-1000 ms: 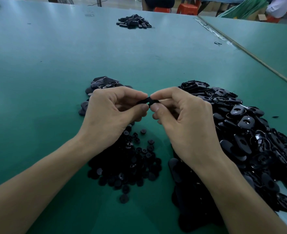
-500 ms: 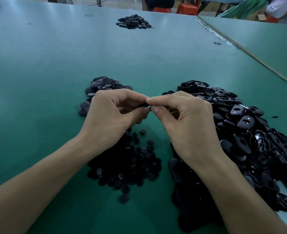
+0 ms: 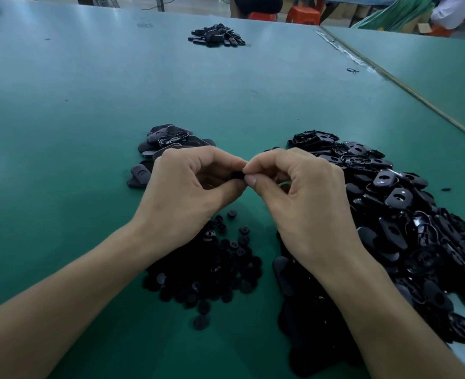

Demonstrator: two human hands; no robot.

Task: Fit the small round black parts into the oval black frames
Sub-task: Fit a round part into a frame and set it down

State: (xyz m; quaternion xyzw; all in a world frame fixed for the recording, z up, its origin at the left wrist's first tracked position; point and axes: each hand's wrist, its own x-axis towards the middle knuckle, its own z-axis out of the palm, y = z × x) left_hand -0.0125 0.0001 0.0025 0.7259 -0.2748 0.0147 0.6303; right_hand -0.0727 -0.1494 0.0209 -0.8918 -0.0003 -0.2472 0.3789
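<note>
Fingers [image 3: 220,160] are curling inward as my left hand [image 3: 187,192] and right hand [image 3: 305,198] are pinching one small black piece [image 3: 236,175] between them (mostly hidden), above the green tabletop [image 3: 89,132]. Round parts [image 3: 212,269] are lying heaped under my left wrist; oval frames [image 3: 403,228] are sitting piled beside my right.

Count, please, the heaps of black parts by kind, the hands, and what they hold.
Round-part heap: 1
Oval-frame heaps: 3 (right heap, middle heap, far heap)
Hands: 2 (left hand, right hand)
Held black part: 1
Total: 7
</note>
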